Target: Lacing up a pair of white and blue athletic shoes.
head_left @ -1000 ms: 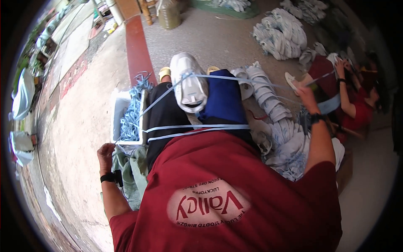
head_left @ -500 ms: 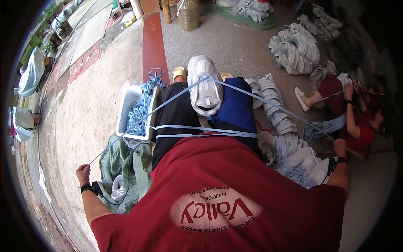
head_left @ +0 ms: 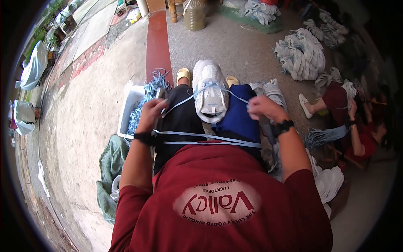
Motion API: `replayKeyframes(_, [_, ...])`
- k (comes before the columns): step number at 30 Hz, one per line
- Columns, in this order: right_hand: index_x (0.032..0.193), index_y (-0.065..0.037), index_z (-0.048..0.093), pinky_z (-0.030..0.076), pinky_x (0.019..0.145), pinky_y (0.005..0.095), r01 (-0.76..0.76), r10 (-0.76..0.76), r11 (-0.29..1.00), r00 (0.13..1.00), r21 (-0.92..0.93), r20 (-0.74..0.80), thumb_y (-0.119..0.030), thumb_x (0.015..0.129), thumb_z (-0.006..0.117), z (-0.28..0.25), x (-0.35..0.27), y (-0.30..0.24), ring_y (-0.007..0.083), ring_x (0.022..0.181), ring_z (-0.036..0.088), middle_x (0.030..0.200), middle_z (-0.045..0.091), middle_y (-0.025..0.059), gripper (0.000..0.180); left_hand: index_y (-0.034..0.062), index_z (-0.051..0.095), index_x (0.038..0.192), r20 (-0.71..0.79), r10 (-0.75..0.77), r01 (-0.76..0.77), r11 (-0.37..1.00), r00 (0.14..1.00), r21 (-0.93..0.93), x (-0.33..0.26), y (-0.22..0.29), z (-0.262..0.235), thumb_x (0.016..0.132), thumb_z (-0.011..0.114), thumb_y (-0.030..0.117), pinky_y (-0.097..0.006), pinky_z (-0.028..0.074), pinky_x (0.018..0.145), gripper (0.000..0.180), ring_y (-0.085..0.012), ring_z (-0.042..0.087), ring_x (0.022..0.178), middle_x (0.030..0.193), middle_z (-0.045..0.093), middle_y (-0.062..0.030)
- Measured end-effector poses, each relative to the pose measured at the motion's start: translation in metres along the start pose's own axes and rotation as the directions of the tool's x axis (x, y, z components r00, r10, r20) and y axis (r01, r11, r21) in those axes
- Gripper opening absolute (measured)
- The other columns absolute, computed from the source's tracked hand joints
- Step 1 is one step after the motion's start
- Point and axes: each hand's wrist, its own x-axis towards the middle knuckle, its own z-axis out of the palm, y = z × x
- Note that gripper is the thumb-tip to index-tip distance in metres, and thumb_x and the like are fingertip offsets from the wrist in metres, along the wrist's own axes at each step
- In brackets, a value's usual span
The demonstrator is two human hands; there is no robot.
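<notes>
A white sneaker upper [head_left: 211, 100] stands between my knees, with a light blue shoelace [head_left: 184, 100] threaded through its front. My left hand [head_left: 153, 111] is closed on one end of the lace, above my left thigh. The other end is pinched in the fingers of my right hand [head_left: 267, 108], above my right thigh. Between hands and upper, both lace ends hang slightly slack. Two light blue bands [head_left: 197, 137] lie across my thighs, below the upper.
A white bin [head_left: 131, 110] of blue laces stands beside my left leg, a green sack [head_left: 113, 157] nearer me. Stacked white uppers [head_left: 275, 93] line my right side; a larger pile [head_left: 300, 54] lies beyond. At the right, another person [head_left: 361, 134] sits near hanging blue laces [head_left: 325, 135].
Both hands have come inward from far out at the sides to just beside the upper. The lace, stretched taut before, has slackened.
</notes>
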Motion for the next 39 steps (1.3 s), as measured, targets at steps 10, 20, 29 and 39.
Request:
replayKeyframes(10, [0.061,-0.001,0.058,0.042,0.053,0.0340,0.034,-0.208,0.528,0.974,-0.849,-0.091,-0.014,0.061,0.066,0.034,0.097,-0.045,0.0253,0.053,0.055,0.056,0.054,0.0152,0.015,0.0021,0.061,0.079,0.491,-0.275,0.130,0.942,0.827,0.308,0.059,0.048,0.071,0.082,0.064,0.017,-0.021,0.043,0.056,0.015,-0.0084,0.050,0.056,0.060,0.053,0.0007])
replayKeyframes(20, [0.067,-0.003,0.059,0.036,0.047,0.0204,0.183,-0.020,0.949,0.846,0.255,-0.533,-0.007,0.075,0.066,0.041,0.128,-0.003,0.0076,0.052,0.048,0.061,0.058,0.0032,0.012,0.0033,0.057,0.067,0.660,0.723,-0.947,-0.022,0.206,0.320,0.038,0.098,0.091,0.061,0.063,0.001,-0.036,0.045,0.065,0.009,-0.0245,0.054,0.075,0.082,0.057,-0.0072])
replayKeyframes(29, [0.062,-0.003,0.052,0.036,0.048,0.0267,0.194,-0.219,0.975,0.767,-0.107,-0.604,-0.006,0.077,0.061,0.046,0.126,-0.003,0.0076,0.053,0.044,0.055,0.050,0.0019,0.017,0.0013,0.057,0.068,0.201,0.598,-0.592,0.580,0.776,0.560,0.031,-0.007,0.015,0.067,0.067,0.004,-0.037,0.045,0.072,0.010,-0.0293,0.056,0.081,0.084,0.059,-0.0113])
replayKeyframes(39, [0.060,-0.001,0.049,0.042,0.056,0.0420,-0.039,-0.584,0.632,0.632,-0.774,-0.509,-0.011,0.067,0.065,0.061,0.149,0.002,0.0378,0.065,0.056,0.065,0.056,0.0182,0.020,0.0046,0.059,0.071,-0.439,0.223,-0.280,0.957,0.870,-0.069,0.034,-0.025,0.005,0.081,0.063,0.005,-0.019,0.034,0.055,0.011,-0.0033,0.041,0.059,0.065,0.050,0.0056])
